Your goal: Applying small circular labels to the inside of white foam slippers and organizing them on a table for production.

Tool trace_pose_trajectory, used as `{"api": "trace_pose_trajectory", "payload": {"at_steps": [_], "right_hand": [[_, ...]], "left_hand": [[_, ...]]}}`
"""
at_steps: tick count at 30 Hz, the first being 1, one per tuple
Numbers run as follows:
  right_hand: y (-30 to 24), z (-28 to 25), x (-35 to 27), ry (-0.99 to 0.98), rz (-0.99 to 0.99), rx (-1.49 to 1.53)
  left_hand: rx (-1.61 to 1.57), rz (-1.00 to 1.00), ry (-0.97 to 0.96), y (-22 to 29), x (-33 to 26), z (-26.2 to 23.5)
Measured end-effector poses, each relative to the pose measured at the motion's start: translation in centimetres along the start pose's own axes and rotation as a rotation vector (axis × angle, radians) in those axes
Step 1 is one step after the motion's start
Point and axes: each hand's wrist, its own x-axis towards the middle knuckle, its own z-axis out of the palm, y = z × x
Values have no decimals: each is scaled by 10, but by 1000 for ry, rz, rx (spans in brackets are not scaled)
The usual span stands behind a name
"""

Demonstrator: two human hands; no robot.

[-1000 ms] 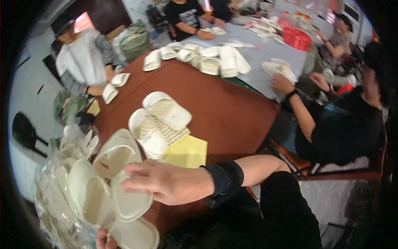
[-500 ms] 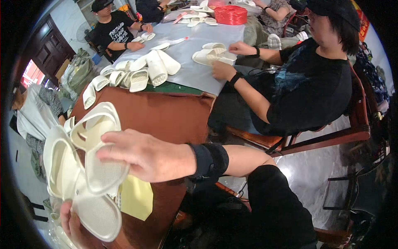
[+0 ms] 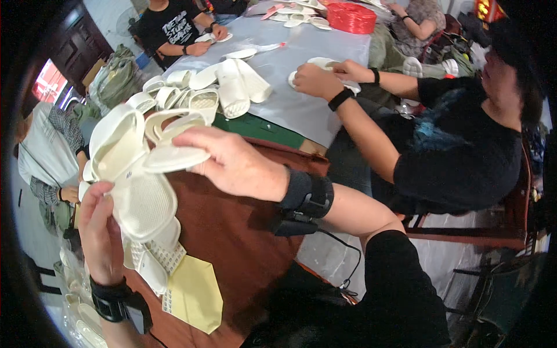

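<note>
The left hand is raised, fingers pointing up and curled closed around what it grips, a black band on its wrist. The right hand reaches in from the right, palm down, fingers bent and pinched shut (thumb tucked underneath). Its forearm is bare, wearing a black wrist strap.

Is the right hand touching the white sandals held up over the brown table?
Touching. The head view shows the right hand with its fingers laid over the strap of the white sandals, and the left hand gripping their lower edge.
</note>
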Motion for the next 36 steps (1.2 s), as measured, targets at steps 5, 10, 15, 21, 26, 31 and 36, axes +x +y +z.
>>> {"api": "trace_pose_trajectory", "payload": {"at_steps": [5, 10, 15, 21, 26, 31, 36], "right_hand": [[21, 4, 39, -82, 61, 8], [41, 2, 28, -445, 173, -337], [58, 14, 13, -584, 189, -561], [81, 10, 2, -640, 119, -642], [140, -44, -4, -543, 297, -467], [154, -52, 20, -470, 432, -541], [220, -79, 23, -440, 408, -428]], "left_hand": [[-13, -53, -6, -11, 45, -13], [492, -197, -140, -31, 63, -26], [605, 56, -56, 1, 32, -73], [679, 122, 197, 46, -92, -103], [1081, 127, 232, 65, -231, -131], [802, -379, 933, 79, -392, -120], [679, -545, 1209, 51, -539, -128]]}}
